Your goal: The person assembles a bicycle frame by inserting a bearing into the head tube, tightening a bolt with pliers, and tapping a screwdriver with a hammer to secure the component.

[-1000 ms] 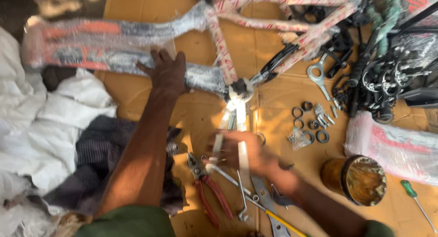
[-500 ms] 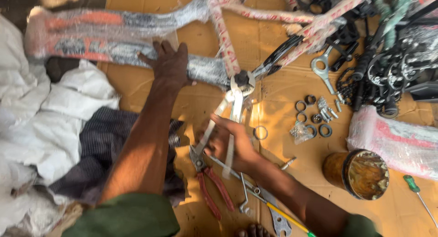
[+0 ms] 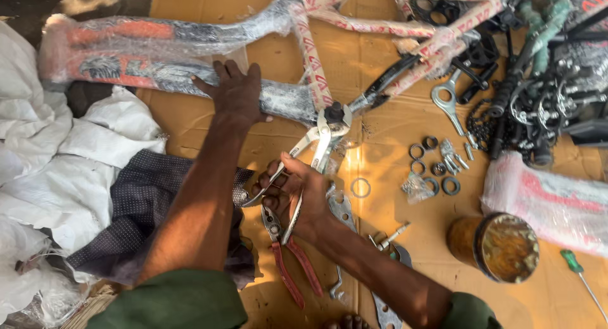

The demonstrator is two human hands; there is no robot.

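Since a second ago your right hand (image 3: 292,191) has come up off the tool pile with the silver pliers (image 3: 315,153), and their nose now sits at the bottom junction of the wrapped bicycle frame (image 3: 190,75), where earlier it lay short of it. Your left hand (image 3: 235,93) has stayed flat, fingers spread, on the frame's lower tube, up and to the left of the grip.

Your right fingers are curled round both pliers handles, squeezing them toward each other; whether the nose actually bites a part at the junction I cannot tell. It looks like you are working the fitting at that junction, so the next move seems to call for a firm squeeze and a steady turn while your left hand keeps the frame from rolling on the cardboard (image 3: 392,139).

Just below your grip lie the red-handled pliers (image 3: 297,265) and a flat spanner (image 3: 345,215). To the right of the grip are loose rings and washers (image 3: 434,167), and further down that side a rusty round tin (image 3: 497,246) and a green-handled screwdriver (image 3: 577,269).

As for packaging: the frame wears clear film over orange, grey and white paint, with pink-and-white printed tape on the tubes above the grip. A second pink-and-white plastic-wrapped bundle (image 3: 551,199) lies far right. White sacking (image 3: 57,158) and dark dotted cloth (image 3: 136,202) lie left of your forearm.
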